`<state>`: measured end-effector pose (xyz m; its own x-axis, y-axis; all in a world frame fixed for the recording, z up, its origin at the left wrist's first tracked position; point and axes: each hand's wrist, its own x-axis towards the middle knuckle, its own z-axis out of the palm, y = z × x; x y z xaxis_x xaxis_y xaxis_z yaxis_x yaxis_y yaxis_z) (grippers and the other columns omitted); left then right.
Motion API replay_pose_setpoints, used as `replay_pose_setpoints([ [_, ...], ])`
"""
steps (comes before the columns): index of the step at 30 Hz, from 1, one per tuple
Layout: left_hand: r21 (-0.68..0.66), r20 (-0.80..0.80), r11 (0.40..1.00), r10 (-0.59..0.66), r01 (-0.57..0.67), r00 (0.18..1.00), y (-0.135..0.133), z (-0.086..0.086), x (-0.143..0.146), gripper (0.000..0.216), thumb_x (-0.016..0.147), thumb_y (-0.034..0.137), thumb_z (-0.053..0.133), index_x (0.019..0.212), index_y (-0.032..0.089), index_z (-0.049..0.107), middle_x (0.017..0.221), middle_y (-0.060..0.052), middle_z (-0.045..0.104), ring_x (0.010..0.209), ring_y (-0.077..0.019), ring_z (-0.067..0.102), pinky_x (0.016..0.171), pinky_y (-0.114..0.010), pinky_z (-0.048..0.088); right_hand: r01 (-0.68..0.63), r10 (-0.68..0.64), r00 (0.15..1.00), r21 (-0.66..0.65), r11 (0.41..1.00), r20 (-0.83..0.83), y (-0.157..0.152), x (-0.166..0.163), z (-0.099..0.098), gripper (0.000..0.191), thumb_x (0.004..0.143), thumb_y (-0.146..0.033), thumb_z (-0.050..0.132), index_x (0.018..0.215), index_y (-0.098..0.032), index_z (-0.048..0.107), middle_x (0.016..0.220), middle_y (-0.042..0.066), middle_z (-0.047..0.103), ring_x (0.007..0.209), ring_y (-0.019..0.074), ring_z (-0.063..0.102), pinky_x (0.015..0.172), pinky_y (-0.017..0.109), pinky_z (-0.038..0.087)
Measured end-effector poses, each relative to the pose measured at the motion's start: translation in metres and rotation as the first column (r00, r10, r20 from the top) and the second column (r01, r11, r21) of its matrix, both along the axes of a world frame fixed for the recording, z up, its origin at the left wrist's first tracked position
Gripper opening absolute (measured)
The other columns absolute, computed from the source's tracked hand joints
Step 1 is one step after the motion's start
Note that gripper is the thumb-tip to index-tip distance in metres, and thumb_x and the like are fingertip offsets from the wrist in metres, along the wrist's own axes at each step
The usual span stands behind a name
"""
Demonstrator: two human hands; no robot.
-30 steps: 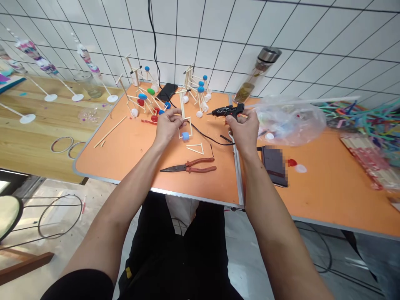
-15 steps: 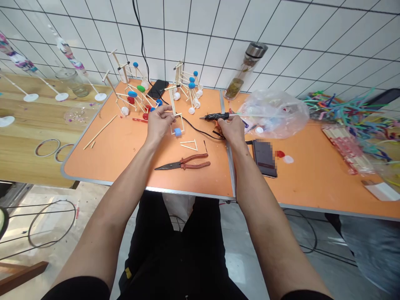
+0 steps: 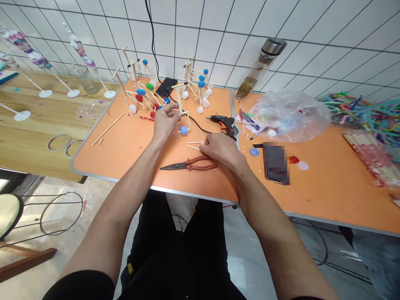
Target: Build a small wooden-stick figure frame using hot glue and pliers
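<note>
My left hand (image 3: 166, 118) pinches a small wooden stick frame (image 3: 183, 111) that carries a blue cap (image 3: 184, 130) at its bottom, just above the orange table (image 3: 125, 146). My right hand (image 3: 218, 149) lies knuckles up on the table, fingers curled over a little stick triangle (image 3: 194, 145); whether it grips it is hidden. Red-handled pliers (image 3: 189, 164) lie just in front of that hand. The black glue gun (image 3: 223, 122) rests on the table beyond it, with no hand on it.
Finished stick-and-cap models (image 3: 195, 85) stand at the table's back. A clear plastic bag (image 3: 289, 114), a phone (image 3: 275, 162), loose caps (image 3: 301, 166), a bottle (image 3: 261, 68) and coloured pipe cleaners (image 3: 365, 110) lie to the right. A wooden table (image 3: 28, 133) with rings stands left.
My right hand has let go of the glue gun, which now lies on the table, and has come down toward me onto the stick triangle. My left hand still holds the frame.
</note>
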<state>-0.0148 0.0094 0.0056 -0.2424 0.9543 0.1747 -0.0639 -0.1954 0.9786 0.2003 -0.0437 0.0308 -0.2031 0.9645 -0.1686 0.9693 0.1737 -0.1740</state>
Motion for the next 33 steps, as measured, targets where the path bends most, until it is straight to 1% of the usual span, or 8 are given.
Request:
replay_pose_setpoints([
  [4, 0.012, 0.019, 1.000, -0.006, 0.006, 1.000, -0.001, 0.001, 0.003, 0.032, 0.072, -0.002, 0.069, 0.092, 0.023, 0.077, 0.075, 0.002, 0.080, 0.071, -0.0135, 0.073, 0.069, -0.024, 0.057, -0.009, 0.009, 0.999, -0.003, 1.000, 0.052, -0.001, -0.009, -0.003, 0.033, 0.096, -0.022, 0.059, 0.111, -0.011, 0.086, 0.115, 0.029, 0.083, 0.113, 0.0450, 0.080, 0.083, 0.044, 0.053],
  [10, -0.032, 0.040, 0.999, 0.006, -0.005, 0.999, -0.001, 0.003, 0.001, 0.032, 0.073, -0.003, 0.069, 0.092, 0.022, 0.075, 0.073, 0.002, 0.079, 0.070, -0.0135, 0.073, 0.071, -0.025, 0.058, -0.016, 0.012, 0.998, 0.063, 0.998, 0.061, -0.003, -0.009, -0.005, 0.035, 0.098, -0.017, 0.054, 0.115, -0.012, 0.084, 0.122, 0.029, 0.083, 0.115, 0.0431, 0.079, 0.084, 0.043, 0.052],
  [15, -0.032, 0.041, 0.999, -0.009, 0.011, 0.999, -0.001, 0.004, 0.000, 0.030, 0.073, -0.002, 0.069, 0.093, 0.020, 0.075, 0.078, -0.001, 0.082, 0.076, -0.0158, 0.077, 0.074, -0.026, 0.060, 0.038, -0.009, 0.988, 0.191, 0.981, -0.153, 0.008, 0.000, -0.011, 0.029, 0.101, -0.018, 0.051, 0.109, -0.017, 0.079, 0.110, 0.022, 0.084, 0.099, 0.0365, 0.077, 0.078, 0.040, 0.048],
  [18, -0.029, 0.046, 0.999, -0.014, 0.015, 0.999, 0.000, 0.003, 0.000, 0.029, 0.073, -0.001, 0.069, 0.094, 0.020, 0.074, 0.079, -0.001, 0.082, 0.080, -0.0166, 0.079, 0.073, -0.025, 0.061, 0.063, 0.012, 0.943, 0.215, 0.975, -0.332, 0.015, 0.004, -0.014, 0.028, 0.096, -0.014, 0.055, 0.110, -0.016, 0.080, 0.104, 0.015, 0.084, 0.099, 0.0321, 0.076, 0.085, 0.039, 0.051],
  [21, -0.022, 0.047, 1.000, -0.013, 0.014, 0.999, 0.000, 0.001, 0.000, 0.030, 0.074, 0.000, 0.069, 0.095, 0.020, 0.074, 0.080, -0.001, 0.083, 0.079, -0.0159, 0.079, 0.072, -0.025, 0.062, 0.078, 0.019, 0.868, 0.173, 0.982, -0.496, 0.019, 0.007, -0.016, 0.041, 0.090, -0.016, 0.063, 0.128, -0.012, 0.078, 0.096, 0.009, 0.084, 0.097, 0.0283, 0.077, 0.089, 0.038, 0.052],
  [23, -0.011, 0.052, 1.000, -0.013, 0.014, 0.999, 0.001, 0.000, 0.000, 0.030, 0.074, 0.000, 0.068, 0.096, 0.020, 0.074, 0.081, -0.001, 0.083, 0.079, -0.0160, 0.079, 0.072, -0.026, 0.062, 0.055, 0.019, 0.799, 0.105, 0.993, -0.600, 0.020, 0.011, -0.016, 0.047, 0.085, -0.020, 0.066, 0.130, -0.012, 0.077, 0.086, 0.004, 0.080, 0.086, 0.0251, 0.075, 0.081, 0.036, 0.053],
  [28, -0.023, 0.063, 1.000, 0.003, -0.002, 0.998, 0.002, -0.001, -0.001, 0.028, 0.074, 0.000, 0.070, 0.095, 0.018, 0.074, 0.086, -0.002, 0.083, 0.084, -0.0173, 0.081, 0.074, -0.026, 0.063, -0.030, -0.112, 0.535, -0.151, 0.988, -0.838, 0.020, 0.017, -0.016, 0.029, 0.074, -0.025, 0.074, 0.102, -0.019, 0.073, 0.063, -0.005, 0.063, 0.057, 0.0150, 0.058, 0.057, 0.028, 0.045],
  [33, -0.027, 0.059, 1.000, 0.010, -0.009, 0.998, 0.002, -0.003, 0.000, 0.028, 0.074, 0.002, 0.074, 0.097, 0.017, 0.076, 0.089, -0.004, 0.082, 0.078, -0.0167, 0.079, 0.079, -0.030, 0.066, -0.124, -0.180, 0.364, -0.239, 0.963, -0.914, 0.017, 0.013, -0.014, 0.030, 0.072, -0.029, 0.092, 0.086, -0.022, 0.067, 0.065, -0.004, 0.063, 0.057, 0.0116, 0.058, 0.055, 0.025, 0.048],
])
